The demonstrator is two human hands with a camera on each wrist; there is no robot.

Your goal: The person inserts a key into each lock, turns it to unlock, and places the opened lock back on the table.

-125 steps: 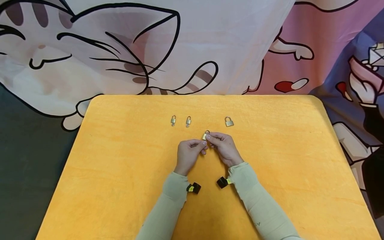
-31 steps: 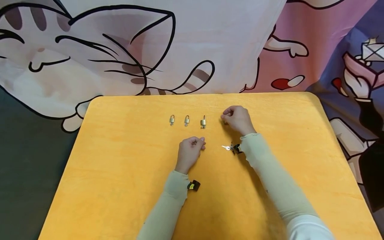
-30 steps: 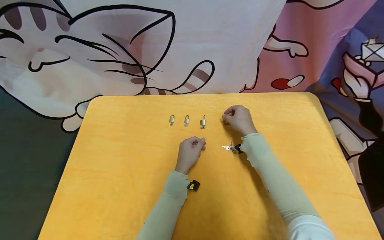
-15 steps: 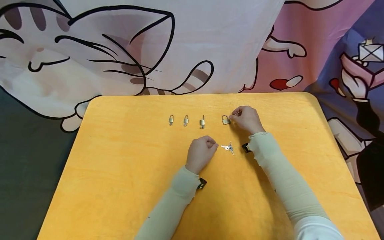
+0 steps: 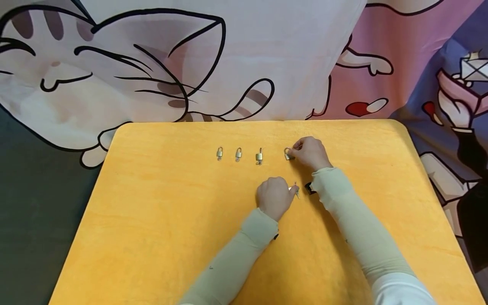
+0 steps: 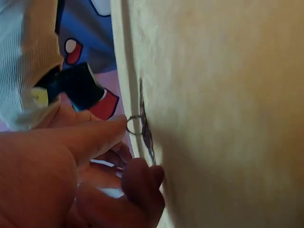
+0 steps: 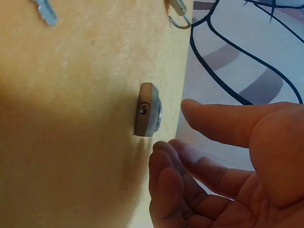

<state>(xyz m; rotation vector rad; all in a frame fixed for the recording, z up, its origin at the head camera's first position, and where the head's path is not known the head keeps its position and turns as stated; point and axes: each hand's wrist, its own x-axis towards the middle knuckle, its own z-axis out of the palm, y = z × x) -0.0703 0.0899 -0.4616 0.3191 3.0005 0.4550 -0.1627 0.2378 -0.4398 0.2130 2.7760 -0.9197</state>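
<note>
My left hand (image 5: 275, 198) is over a small bunch of keys (image 5: 297, 192) on the table. In the left wrist view its thumb is at the edge of the key ring (image 6: 134, 125), with the fingers bent below; no grip on the keys shows. Beside the larger padlock (image 7: 148, 109), which lies flat with its keyhole showing, is my right hand (image 5: 310, 153). The right wrist view shows a gap between its thumb and loosely bent fingers, with nothing held. Part of this padlock is hidden by the hand in the head view.
Three small padlocks lie in a row to the left: one (image 5: 219, 153), a second (image 5: 238, 155) and a third (image 5: 259, 156), each with a key or keys at its bottom. The third one's shackle looks swung out. Behind the yellow table (image 5: 152, 212) hangs a cartoon-printed cloth (image 5: 297, 51).
The small padlock held earlier now lies third in the row. Keys have appeared on the table. My left hand has moved right to them; my right hand has gone to the larger padlock.
</note>
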